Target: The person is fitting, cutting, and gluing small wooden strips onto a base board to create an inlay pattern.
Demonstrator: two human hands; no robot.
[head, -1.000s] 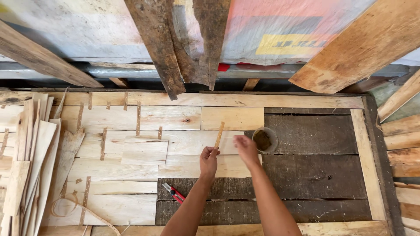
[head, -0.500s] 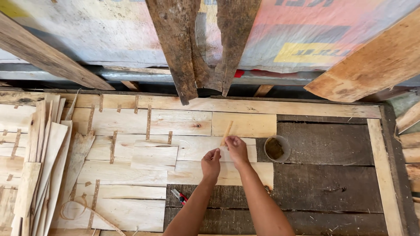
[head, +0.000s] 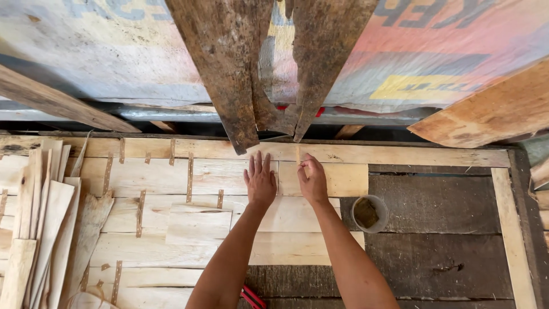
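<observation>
My left hand (head: 260, 180) lies flat, fingers spread, on pale thin wood sheets (head: 223, 174) laid side by side inside a wooden frame (head: 400, 154). Just to its right, my right hand (head: 311, 180) pinches a narrow wooden strip (head: 298, 155) and holds it upright over the seam beside a yellowish sheet (head: 343, 178). Several similar short strips (head: 189, 176) lie across other seams between the sheets.
A small round cup (head: 366, 213) of brownish stuff stands on dark boards right of my right arm. Loose pale sheets (head: 40, 223) are stacked at the left. Red-handled tool (head: 251, 297) lies near the bottom. Weathered planks (head: 229, 68) lean overhead.
Both hands have moved up, away from the cup, to the sheets' far edge. The left hand has flattened onto the wood; the right hand still carries the strip.
</observation>
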